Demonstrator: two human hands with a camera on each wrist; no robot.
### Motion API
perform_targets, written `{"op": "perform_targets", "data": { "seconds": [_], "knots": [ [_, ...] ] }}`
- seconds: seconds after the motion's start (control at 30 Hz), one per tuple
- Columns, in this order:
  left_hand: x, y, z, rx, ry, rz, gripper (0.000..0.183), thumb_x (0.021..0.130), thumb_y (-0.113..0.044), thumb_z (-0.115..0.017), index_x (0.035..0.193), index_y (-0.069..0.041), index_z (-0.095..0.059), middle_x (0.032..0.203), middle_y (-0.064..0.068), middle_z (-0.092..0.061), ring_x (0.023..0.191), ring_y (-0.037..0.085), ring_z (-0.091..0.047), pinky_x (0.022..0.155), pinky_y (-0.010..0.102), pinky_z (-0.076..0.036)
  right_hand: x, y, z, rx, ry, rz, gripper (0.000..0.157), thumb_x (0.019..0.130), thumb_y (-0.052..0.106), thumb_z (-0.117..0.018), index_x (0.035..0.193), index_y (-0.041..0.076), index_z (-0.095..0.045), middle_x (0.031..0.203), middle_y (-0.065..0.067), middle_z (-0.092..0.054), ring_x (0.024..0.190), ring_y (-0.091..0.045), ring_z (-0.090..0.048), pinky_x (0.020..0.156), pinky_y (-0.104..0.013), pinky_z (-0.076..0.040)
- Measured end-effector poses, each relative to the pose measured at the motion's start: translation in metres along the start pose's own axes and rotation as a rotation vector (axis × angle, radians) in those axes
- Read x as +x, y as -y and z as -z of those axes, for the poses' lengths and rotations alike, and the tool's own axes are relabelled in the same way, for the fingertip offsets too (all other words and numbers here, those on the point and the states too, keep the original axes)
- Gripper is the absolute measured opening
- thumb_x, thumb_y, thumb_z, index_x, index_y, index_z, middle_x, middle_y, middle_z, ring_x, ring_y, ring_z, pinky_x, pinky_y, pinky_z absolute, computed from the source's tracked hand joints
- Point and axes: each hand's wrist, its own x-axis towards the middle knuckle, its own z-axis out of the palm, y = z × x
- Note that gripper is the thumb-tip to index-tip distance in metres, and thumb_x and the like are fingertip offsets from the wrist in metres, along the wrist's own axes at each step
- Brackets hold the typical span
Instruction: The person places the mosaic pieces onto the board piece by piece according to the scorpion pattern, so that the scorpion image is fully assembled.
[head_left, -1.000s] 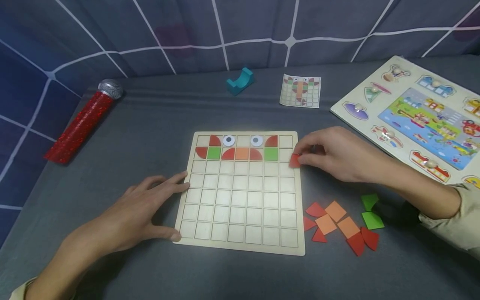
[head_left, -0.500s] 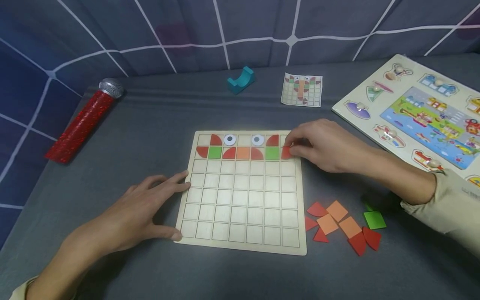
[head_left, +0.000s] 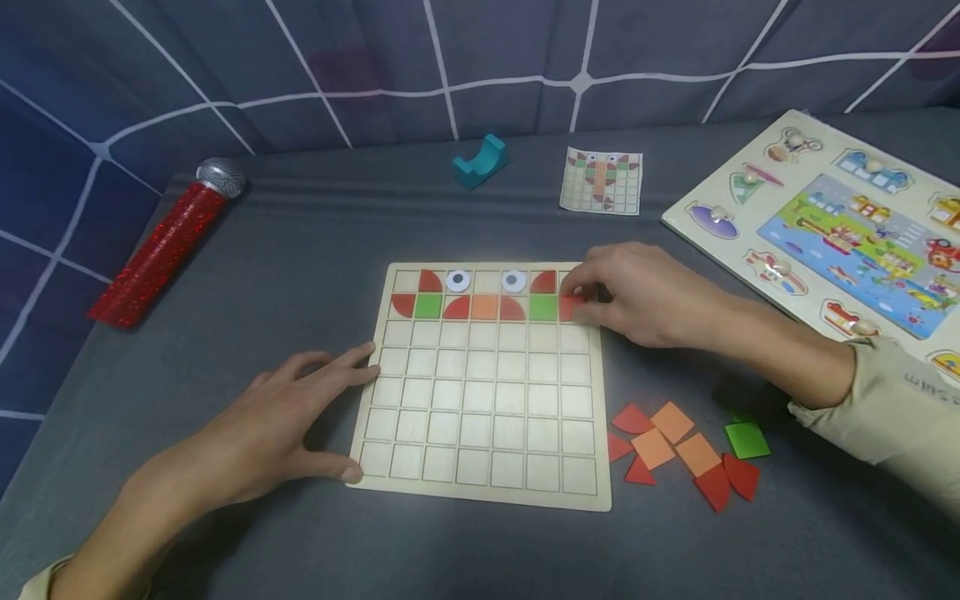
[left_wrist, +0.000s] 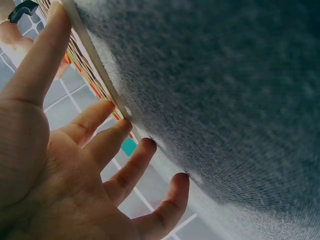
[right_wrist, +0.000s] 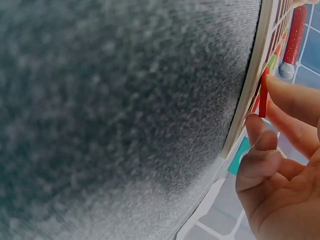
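While the grey tabletop (head_left: 300,233) spread across much of the frame, your pale grid board (head_left: 480,429) lay flat near its centre. At lower left, your left hand (head_left: 277,421) was spread wide, fingertips and thumb against the board's left edge, gripping nothing. Right of centre, your right hand (head_left: 645,296) was nearly closed, pinching a red piece (head_left: 569,307) at the right end of the board's second row, just beside a green square (head_left: 543,307). Seating it well called, I'd judge, for matching its straight sides to the cell's lines, then pressing it level. Edge-on in the right wrist view, its length ran nearly upright; fingers hid which way its corner pointed.
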Motion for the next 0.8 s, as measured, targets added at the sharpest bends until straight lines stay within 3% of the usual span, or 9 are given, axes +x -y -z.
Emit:
{"op": "perform_targets", "data": {
  "seconds": [0.47, 0.8],
  "knots": [
    [-0.0006, 0.0020, -0.0009, 0.005, -0.011, -0.012, 0.100, 0.063, -0.068, -0.077, 0.148, -0.026, -0.045, 0.161, -0.001, -0.026, 0.136, 0.039, -0.031, 0.096, 0.071, -0.029, 0.0006, 0.0047, -0.0015, -0.023, 0.015, -0.028, 0.032, 0.085, 0.010, -0.078, 0.116, 0.005, -0.072, 0.095, -0.007, -0.063, 0.078, -0.021, -0.054, 0.064, -0.035, -0.044],
    [-0.0004, 0.0018, -0.0008, 0.008, -0.017, -0.024, 0.100, 0.063, -0.068, -0.077, 0.148, -0.026, -0.045, 0.161, -0.001, -0.027, 0.136, 0.038, -0.031, 0.096, 0.071, -0.029, 0.0006, 0.0029, -0.0032, -0.012, 0.011, -0.046, 0.024, 0.086, 0.011, -0.077, 0.110, 0.007, -0.073, 0.096, -0.006, -0.062, 0.080, -0.021, -0.053, 0.067, -0.036, -0.043]
  ]
}}
